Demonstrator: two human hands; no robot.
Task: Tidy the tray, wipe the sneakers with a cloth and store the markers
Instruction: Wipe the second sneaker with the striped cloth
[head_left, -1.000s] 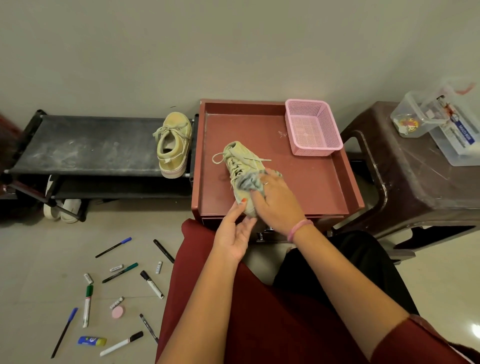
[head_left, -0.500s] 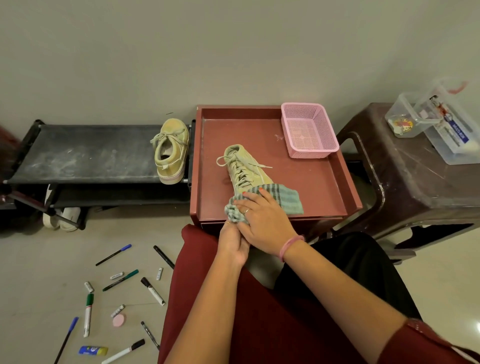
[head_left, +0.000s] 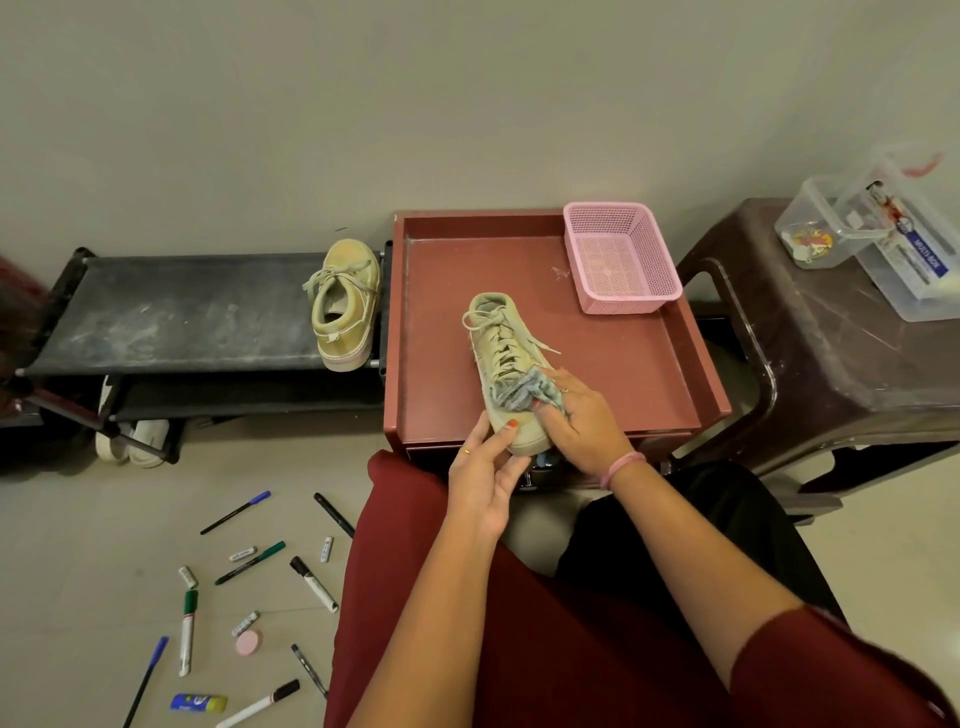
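Observation:
A pale green sneaker (head_left: 500, 347) lies on the red tray (head_left: 639, 364), toe toward me. My left hand (head_left: 485, 475) grips its toe end at the tray's front edge. My right hand (head_left: 582, 421) presses a bunched grey-green cloth (head_left: 514, 392) against the sneaker's front. The second sneaker (head_left: 344, 304) stands on the black shoe rack (head_left: 171, 312) to the left. Several markers lie scattered on the floor at lower left, among them a green one (head_left: 188, 631) and a black-capped one (head_left: 313, 583).
A pink mesh basket (head_left: 621, 257) sits in the tray's far right corner. A brown plastic stool (head_left: 841, 343) on the right carries clear plastic boxes (head_left: 883, 234). White shoes (head_left: 130, 441) are under the rack. A pink round eraser (head_left: 248, 642) and a glue stick (head_left: 198, 702) lie among the markers.
The cloth went from spread over the toe to bunched higher on the sneaker's front. My left hand shifted from under the cloth to gripping the toe end.

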